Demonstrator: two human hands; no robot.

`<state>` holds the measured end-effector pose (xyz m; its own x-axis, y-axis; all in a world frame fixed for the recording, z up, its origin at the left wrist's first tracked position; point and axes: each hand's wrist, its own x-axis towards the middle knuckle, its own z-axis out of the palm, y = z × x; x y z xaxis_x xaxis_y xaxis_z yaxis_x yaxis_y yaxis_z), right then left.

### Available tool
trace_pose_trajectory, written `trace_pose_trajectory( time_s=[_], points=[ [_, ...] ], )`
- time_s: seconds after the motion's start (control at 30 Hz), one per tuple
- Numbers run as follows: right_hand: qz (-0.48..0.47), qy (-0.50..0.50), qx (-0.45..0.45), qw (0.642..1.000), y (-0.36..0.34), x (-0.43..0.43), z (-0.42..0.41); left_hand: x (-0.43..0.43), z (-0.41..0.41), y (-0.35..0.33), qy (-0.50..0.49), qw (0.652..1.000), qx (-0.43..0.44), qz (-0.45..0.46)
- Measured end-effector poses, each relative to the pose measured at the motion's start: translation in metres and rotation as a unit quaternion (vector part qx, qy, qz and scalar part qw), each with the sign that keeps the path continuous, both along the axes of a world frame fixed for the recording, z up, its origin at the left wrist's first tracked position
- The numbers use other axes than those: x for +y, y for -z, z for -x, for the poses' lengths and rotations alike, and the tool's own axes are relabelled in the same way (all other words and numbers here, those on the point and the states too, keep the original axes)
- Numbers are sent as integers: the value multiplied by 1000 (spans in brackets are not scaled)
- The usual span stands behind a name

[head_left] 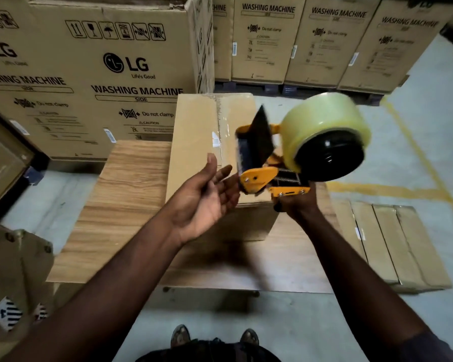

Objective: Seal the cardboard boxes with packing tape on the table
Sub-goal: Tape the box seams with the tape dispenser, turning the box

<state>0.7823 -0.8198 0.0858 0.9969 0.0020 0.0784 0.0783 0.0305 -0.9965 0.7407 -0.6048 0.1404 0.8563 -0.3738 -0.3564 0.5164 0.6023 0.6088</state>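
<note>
A closed cardboard box (194, 131) stands on the wooden bench (126, 194), at about 1 o'clock from the bench's middle, with its long side running toward 12 o'clock. A strip of clear tape (221, 118) lies along the box's top, starting at the far edge.

Above the near end of the box, the right hand (296, 205) holds a yellow tape dispenser (259, 176) from beneath. Its fingers are wrapped round the tool's lower part, and the handle itself is hidden by the hand. The dispenser is tilted, its big roll of clear tape (322, 121) up at 2 o'clock from the hand and its black flap and toothed front end pointing to 9 o'clock.

The left hand (207, 197) is palm up with its fingers loosely spread, gripping nothing. Its fingertips are just beside the dispenser's front end; motion blur makes it impossible to tell whether they touch.

On the grey floor (416, 152) at 3 o'clock from the bench lies a stack of flat cartons (392, 241), next to a yellow painted line (408, 142). Tall washing machine cartons (102, 74) fill the background from 10 to 2 o'clock. The person's shoes (179, 334) show at 6 o'clock.
</note>
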Motion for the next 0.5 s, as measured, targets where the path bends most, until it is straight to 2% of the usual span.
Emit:
trace_pose_trajectory(
  time_s=[0.17, 0.4, 0.5],
  points=[
    [118, -79, -46, 989, -7, 15, 11, 7, 14, 17, -42, 999, 21, 6],
    [181, -121, -130, 967, 0, 26, 5, 48, 34, 56, -51, 986, 62, 149],
    [218, -130, -173, 952, 6, 33, 2, 60, 44, 66, -74, 980, 100, 156]
  ],
)
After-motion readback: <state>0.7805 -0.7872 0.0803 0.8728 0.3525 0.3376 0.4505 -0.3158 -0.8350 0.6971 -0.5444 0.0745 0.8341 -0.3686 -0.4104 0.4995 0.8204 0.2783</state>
